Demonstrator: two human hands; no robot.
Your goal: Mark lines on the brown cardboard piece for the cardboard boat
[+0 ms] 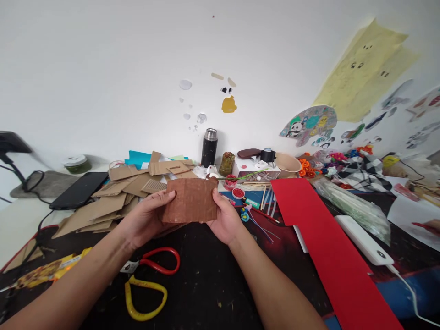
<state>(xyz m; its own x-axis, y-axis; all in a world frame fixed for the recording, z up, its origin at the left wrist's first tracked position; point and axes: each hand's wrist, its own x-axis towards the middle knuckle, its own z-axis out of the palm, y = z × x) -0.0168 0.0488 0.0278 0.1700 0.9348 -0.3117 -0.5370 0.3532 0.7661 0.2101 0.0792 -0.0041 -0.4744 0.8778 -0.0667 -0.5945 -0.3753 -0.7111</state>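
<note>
Between my two hands I hold up a piece of brown-painted cardboard (190,200), slightly curved, above the black tabletop. My left hand (149,213) grips its left edge, thumb on the near face and fingers hidden behind. On the right edge, my right hand (225,215) pinches it the same way. Below the left forearm lie scissors (146,286) with one red and one yellow handle loop, their blades mostly hidden by my arm. Torn cardboard pieces (103,206) are piled just beyond my left hand.
A black flask (209,149) stands by the wall. Red card (319,238) stretches down the right side, beside a white power strip (364,240). A glue gun (51,270) lies at left. At far right, another person's hand (433,225) holds something red over paper.
</note>
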